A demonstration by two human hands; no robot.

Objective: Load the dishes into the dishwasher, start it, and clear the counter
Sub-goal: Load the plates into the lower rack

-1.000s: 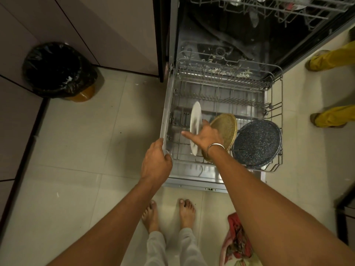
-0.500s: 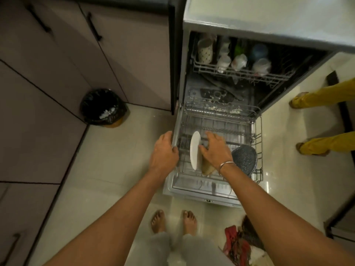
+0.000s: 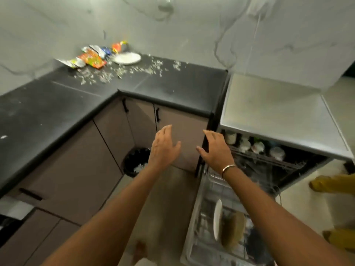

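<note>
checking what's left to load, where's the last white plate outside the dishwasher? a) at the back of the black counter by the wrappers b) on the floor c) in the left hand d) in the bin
a: the white plate lies on the black counter at the wall, right of the wrappers; both hands are empty.

the counter (image 3: 172, 87) was black, strewn with pale crumbs (image 3: 119, 71). the plate (image 3: 126, 58) was white; the wrappers (image 3: 92, 59) were orange and silver.

Home kitchen: black counter (image 3: 172, 87), cabinets (image 3: 80, 166), open dishwasher (image 3: 269, 120), lined bin (image 3: 135, 162).
</note>
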